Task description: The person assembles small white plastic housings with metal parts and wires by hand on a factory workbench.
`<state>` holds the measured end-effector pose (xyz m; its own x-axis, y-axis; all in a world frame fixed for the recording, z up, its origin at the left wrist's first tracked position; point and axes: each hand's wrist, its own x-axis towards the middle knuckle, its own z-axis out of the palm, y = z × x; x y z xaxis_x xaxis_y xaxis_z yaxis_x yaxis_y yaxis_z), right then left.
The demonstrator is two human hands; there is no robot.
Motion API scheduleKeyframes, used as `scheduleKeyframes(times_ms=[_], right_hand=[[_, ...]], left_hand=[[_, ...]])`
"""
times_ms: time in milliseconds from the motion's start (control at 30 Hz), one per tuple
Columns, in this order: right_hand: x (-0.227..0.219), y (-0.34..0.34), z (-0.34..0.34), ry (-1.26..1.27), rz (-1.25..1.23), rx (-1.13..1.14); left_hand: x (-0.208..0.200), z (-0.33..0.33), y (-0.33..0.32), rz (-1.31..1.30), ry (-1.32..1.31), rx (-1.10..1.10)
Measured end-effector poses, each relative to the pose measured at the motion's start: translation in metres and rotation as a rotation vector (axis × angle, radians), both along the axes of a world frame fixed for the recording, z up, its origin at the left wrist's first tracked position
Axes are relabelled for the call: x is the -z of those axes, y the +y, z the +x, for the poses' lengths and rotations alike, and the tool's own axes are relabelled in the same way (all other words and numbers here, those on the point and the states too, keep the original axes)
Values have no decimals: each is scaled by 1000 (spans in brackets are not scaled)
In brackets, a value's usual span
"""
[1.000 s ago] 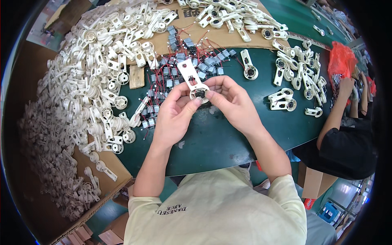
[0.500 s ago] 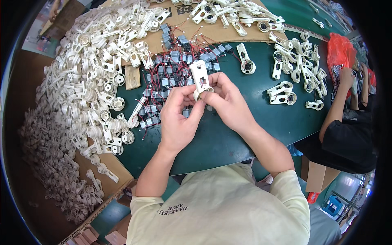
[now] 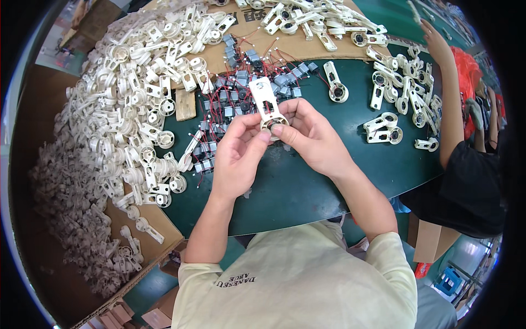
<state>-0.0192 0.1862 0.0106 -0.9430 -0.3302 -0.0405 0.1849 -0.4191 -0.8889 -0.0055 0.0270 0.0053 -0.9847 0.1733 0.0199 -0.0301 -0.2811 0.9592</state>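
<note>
Between my two hands is a white plastic housing (image 3: pixel 263 94) with a ring-shaped end and a slotted flat arm pointing away from me. My left hand (image 3: pixel 236 151) pinches the ring's left side. My right hand (image 3: pixel 313 137) grips its right side, the thumb pressing at a dark round part inside the ring. Just beyond lie several small grey motors (image 3: pixel 241 79) with red and black wires. One more white housing with a dark centre (image 3: pixel 335 82) rests on the green table to the right of the motors.
A huge heap of white housings (image 3: pixel 118 115) fills the left side and a cardboard box (image 3: pixel 159 225). More housings lie on flat cardboard (image 3: pixel 301 41) at the back and in a group (image 3: pixel 408 82) at right. A co-worker's arm (image 3: pixel 452 98) reaches over the table beside a red plastic bag (image 3: pixel 468 66).
The housing has tilted in my hands, so its ring and dark centre now face up. At the right, the co-worker's hand has moved from the red bag to the table's far side.
</note>
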Motion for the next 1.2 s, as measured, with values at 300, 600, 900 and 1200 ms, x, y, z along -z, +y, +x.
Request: scheduleKeyframes(times_ms=[300, 600, 900, 1200], right_hand=[[7, 1, 2, 113, 146, 39], [3, 71, -42, 648, 1182, 998], [41, 28, -44, 660, 1371, 427], [2, 43, -25, 179, 391, 234]], left_hand=[[12, -1, -2, -185, 74, -17], [-3, -94, -80, -960, 211, -390], [-10, -137, -85, -1846, 539, -180], [-17, -104, -94, -1833, 112, -179]])
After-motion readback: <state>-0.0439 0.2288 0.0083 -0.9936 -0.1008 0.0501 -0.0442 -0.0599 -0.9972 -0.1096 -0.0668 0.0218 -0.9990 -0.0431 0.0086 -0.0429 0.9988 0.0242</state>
